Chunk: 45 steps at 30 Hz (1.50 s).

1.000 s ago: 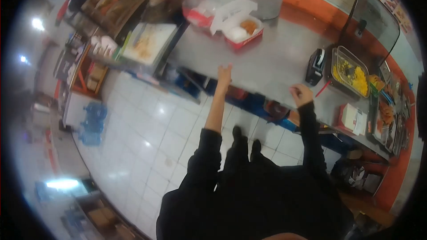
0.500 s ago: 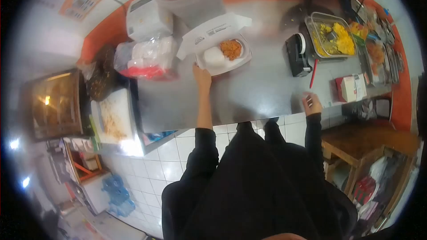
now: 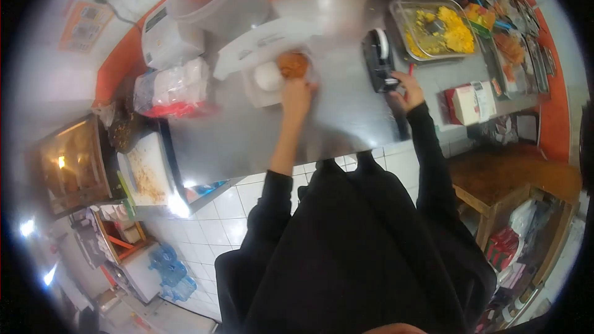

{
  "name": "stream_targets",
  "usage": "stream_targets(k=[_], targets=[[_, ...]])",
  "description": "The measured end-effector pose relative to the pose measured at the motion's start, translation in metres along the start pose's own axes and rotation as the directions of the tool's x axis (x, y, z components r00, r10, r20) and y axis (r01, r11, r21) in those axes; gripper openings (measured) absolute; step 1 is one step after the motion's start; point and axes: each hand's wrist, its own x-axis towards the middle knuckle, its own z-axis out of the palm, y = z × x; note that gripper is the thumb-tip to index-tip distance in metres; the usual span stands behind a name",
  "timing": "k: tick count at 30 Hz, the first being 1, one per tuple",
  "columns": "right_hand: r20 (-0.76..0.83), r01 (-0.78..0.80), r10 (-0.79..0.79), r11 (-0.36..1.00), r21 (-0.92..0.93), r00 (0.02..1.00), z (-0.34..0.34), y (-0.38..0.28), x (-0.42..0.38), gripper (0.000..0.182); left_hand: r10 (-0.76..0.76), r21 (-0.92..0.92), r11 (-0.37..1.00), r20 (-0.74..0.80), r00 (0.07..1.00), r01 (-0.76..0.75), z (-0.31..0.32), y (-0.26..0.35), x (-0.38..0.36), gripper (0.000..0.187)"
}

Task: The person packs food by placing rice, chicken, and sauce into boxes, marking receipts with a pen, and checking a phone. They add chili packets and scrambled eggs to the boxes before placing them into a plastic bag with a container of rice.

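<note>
We've got our left hand (image 3: 297, 96) at the open food box (image 3: 260, 45), upper middle of frame; blurred, can't tell grip. Our right hand (image 3: 408, 93), fingers part-curled, meets the tape dispenser (image 3: 378, 62); hold unclear.

Food box (image 3: 262, 99) — lid (image 3: 257, 48) open, black tape dispenser (image 3: 374, 65)

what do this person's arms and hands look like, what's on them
Both sleeves are plain black. The left sleeve ends partway along the forearm; the right sleeve reaches about the wrist. The left hand and right hand look ungloved.
</note>
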Motion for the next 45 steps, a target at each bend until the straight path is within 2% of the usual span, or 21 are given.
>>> stream_targets(k=[3, 5, 6, 9, 11, 12, 14, 15, 16, 17, 18, 20, 22, 27, 32, 35, 37, 39, 40, 42, 45], targets=[[0.049, 0.054, -0.054, 0.999, 0.003, 0.997, 0.004, 0.027, 0.009, 0.032, 0.018, -0.222, 0.975, -0.048, 0.999, -0.028, -0.008, 0.007, -0.002, 0.025], [0.064, 0.059, -0.061, 0.998, 0.036, 0.996, -0.005, 0.016, 0.016, 0.029, -0.028, -0.116, 0.993, 0.009, 1.000, 0.029, -0.009, 0.012, 0.000, 0.026], [0.049, 0.061, -0.064, 0.997, 0.054, 0.997, -0.005, 0.014, 0.015, 0.027, -0.018, -0.118, 0.993, 0.022, 1.000, 0.021, -0.010, 0.014, 0.004, 0.026], [-0.022, 0.037, -0.035, 0.996, 0.083, 0.999, 0.003, 0.020, 0.010, 0.028, -0.153, -0.139, 0.973, 0.204, 0.967, 0.183, -0.018, 0.020, -0.001, 0.024], [-0.027, 0.042, -0.039, 0.994, 0.100, 0.999, 0.005, 0.023, 0.008, 0.028, 0.034, 0.038, 0.999, 0.001, 0.999, -0.034, -0.022, 0.029, -0.014, 0.020], [-0.038, 0.058, -0.054, 0.993, 0.103, 0.998, 0.005, 0.024, 0.011, 0.028, 0.017, 0.051, 0.999, -0.005, 1.000, -0.017, -0.035, 0.045, -0.019, 0.020], [-0.014, 0.077, -0.076, 0.990, 0.115, 0.997, 0.006, 0.030, 0.014, 0.027, -0.031, 0.031, 0.998, -0.384, 0.923, 0.046, -0.059, 0.096, -0.032, 0.019], [-0.008, 0.104, -0.104, 0.989, 0.104, 0.995, 0.005, 0.033, 0.016, 0.026, -0.135, -0.322, 0.947, -0.445, 0.885, -0.018, -0.052, 0.112, -0.041, 0.022], [-0.001, 0.131, -0.131, 0.987, 0.094, 0.991, 0.005, 0.034, 0.018, 0.025, -0.252, -0.623, 0.774, -0.471, 0.845, -0.117, -0.043, 0.131, -0.050, 0.025], [0.001, 0.135, -0.136, 0.986, 0.097, 0.991, 0.004, 0.036, 0.021, 0.024, -0.474, -0.798, 0.598, -0.276, 0.836, 0.075, -0.027, 0.150, -0.060, 0.029], [0.019, 0.157, -0.161, 0.980, 0.119, 0.987, -0.001, 0.036, 0.027, 0.024, -0.636, -0.905, 0.350, -0.041, 0.770, 0.241, -0.005, 0.165, -0.070, 0.034], [0.045, 0.158, -0.163, 0.983, 0.095, 0.986, -0.015, 0.034, 0.041, 0.021, -0.619, -0.952, 0.121, 0.149, 0.771, 0.281, 0.079, 0.143, -0.089, 0.050], [0.048, 0.181, -0.186, 0.978, 0.103, 0.981, -0.024, 0.036, 0.060, 0.019, -0.602, -0.886, 0.271, 0.149, 0.785, 0.376, 0.083, 0.165, -0.099, 0.050], [0.200, 0.134, -0.155, 0.985, 0.112, 0.968, -0.022, 0.012, 0.074, 0.018, -0.544, -0.821, 0.352, 0.211, 0.812, 0.449, 0.080, 0.192, -0.086, 0.044], [-0.051, 0.157, -0.153, 0.983, 0.098, 0.987, 0.024, 0.016, 0.035, 0.017, -0.529, -0.733, 0.462, 0.225, 0.819, 0.499, 0.079, 0.192, -0.087, 0.039], [-0.042, 0.114, -0.110, 0.990, 0.084, 0.993, 0.023, 0.014, 0.033, 0.019, -0.489, -0.639, 0.564, 0.252, 0.835, 0.523, 0.080, 0.182, -0.089, 0.041], [-0.034, 0.128, -0.127, 0.991, 0.027, 0.991, 0.018, 0.013, 0.036, 0.020, -0.425, -0.468, 0.769, 0.133, 0.896, 0.434, 0.079, 0.168, -0.097, 0.042], [0.119, 0.098, -0.114, 0.986, 0.132, 0.986, 0.008, 0.016, 0.038, 0.024, -0.400, -0.400, 0.800, 0.201, 0.894, 0.447, 0.059, 0.151, -0.105, 0.040], [0.102, 0.082, -0.095, 0.990, 0.117, 0.990, -0.002, 0.011, 0.040, 0.024, -0.382, -0.324, 0.831, 0.255, 0.888, 0.451, 0.041, 0.144, -0.107, 0.039], [0.048, 0.026, -0.036, 0.981, 0.191, 0.998, -0.032, -0.009, 0.034, 0.027, -0.398, -0.398, 0.757, 0.347, 0.849, 0.518, 0.003, 0.130, -0.109, 0.030], [-0.061, -0.159, 0.166, 0.981, 0.109, 0.984, -0.082, -0.022, 0.002, 0.029, -0.349, -0.657, 0.637, 0.219, 0.911, 0.402, -0.021, 0.101, -0.117, 0.020]])
